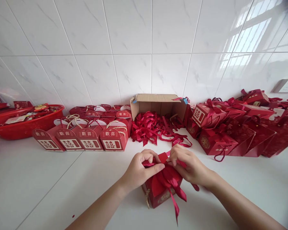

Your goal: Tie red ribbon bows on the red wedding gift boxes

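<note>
A red gift box (156, 196) with a twisted cord handle stands on the white counter right in front of me. On its top lies a dark red satin ribbon (174, 182), its tails hanging down the near side. My left hand (144, 166) pinches the ribbon between thumb and fingers at the box's upper left. From the upper right, my right hand (186, 163) grips the ribbon too, with its fingers curled. Both hands partly cover the box top, so the knot itself is hidden.
Behind the box, an open cardboard carton (156, 97) lies on its side, spilling loose ribbons (147, 127). Rows of red boxes (114, 140) stand left of it, beside a red basin (21, 126) of packets. Ribboned boxes and bags (218, 140) are piled at right against the tiled wall.
</note>
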The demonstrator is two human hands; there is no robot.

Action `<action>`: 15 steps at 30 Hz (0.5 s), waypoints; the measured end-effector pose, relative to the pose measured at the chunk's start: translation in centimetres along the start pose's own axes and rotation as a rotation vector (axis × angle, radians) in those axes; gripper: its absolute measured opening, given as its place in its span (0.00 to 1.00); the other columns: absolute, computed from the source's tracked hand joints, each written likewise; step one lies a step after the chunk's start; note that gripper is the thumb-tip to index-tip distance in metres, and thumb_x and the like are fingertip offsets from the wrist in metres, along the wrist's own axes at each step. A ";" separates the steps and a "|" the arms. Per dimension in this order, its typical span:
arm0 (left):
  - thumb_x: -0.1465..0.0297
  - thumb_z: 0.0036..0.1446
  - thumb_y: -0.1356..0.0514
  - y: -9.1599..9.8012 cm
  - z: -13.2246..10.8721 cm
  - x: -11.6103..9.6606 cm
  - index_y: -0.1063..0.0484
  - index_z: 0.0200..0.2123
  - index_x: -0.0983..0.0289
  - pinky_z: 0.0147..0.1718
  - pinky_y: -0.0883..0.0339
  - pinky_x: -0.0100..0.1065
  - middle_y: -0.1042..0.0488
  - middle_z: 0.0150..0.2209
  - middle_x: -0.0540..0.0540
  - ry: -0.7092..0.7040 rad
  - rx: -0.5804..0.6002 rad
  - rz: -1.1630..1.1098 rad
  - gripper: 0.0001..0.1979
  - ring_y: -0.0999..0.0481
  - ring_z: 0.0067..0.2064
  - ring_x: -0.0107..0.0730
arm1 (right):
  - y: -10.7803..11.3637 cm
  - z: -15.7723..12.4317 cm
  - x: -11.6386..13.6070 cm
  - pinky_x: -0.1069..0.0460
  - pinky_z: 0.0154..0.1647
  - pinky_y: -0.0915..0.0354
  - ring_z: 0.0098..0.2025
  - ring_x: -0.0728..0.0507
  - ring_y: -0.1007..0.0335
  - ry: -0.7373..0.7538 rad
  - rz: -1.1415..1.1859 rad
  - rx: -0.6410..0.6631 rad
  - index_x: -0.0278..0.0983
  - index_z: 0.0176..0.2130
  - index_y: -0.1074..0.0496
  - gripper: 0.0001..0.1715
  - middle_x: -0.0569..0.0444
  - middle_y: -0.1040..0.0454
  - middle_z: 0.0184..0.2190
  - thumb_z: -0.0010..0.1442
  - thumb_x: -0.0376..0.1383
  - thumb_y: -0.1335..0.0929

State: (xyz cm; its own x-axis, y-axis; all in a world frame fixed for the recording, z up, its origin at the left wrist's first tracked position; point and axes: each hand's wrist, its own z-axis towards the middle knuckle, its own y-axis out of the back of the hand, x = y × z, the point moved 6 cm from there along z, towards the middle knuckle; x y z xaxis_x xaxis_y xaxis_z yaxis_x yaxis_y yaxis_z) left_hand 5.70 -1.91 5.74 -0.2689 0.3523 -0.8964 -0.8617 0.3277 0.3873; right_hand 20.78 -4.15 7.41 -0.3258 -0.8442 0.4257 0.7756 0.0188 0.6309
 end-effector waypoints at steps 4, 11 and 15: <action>0.62 0.54 0.41 0.0 0.0 0.2 0.54 0.17 0.61 0.38 0.35 0.35 0.28 0.31 0.54 0.025 -0.069 -0.054 0.24 0.28 0.37 0.33 | 0.0 0.1 0.1 0.51 0.31 0.39 0.32 0.46 0.42 0.012 -0.014 -0.006 0.39 0.32 0.40 0.12 0.54 0.34 0.29 0.58 0.22 0.40; 0.67 0.51 0.39 -0.3 0.2 0.6 0.57 0.19 0.61 0.39 0.35 0.34 0.27 0.29 0.52 0.005 -0.041 -0.059 0.25 0.28 0.41 0.35 | 0.5 0.2 0.3 0.51 0.31 0.39 0.32 0.46 0.43 0.035 -0.029 -0.008 0.39 0.31 0.40 0.12 0.54 0.34 0.28 0.57 0.22 0.40; 0.69 0.50 0.38 -0.4 0.1 0.7 0.58 0.19 0.61 0.40 0.36 0.35 0.27 0.29 0.52 0.010 -0.006 -0.067 0.26 0.29 0.41 0.35 | 0.6 0.0 0.2 0.51 0.32 0.40 0.33 0.46 0.43 0.045 -0.055 -0.012 0.39 0.31 0.40 0.13 0.54 0.33 0.28 0.56 0.21 0.40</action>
State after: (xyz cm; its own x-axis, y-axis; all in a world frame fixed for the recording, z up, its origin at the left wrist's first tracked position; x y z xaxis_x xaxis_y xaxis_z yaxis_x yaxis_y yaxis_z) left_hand 5.90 -1.67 5.03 -0.2146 0.3210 -0.9224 -0.8803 0.3455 0.3250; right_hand 21.23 -4.27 7.89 -0.3433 -0.8672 0.3607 0.7637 -0.0341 0.6447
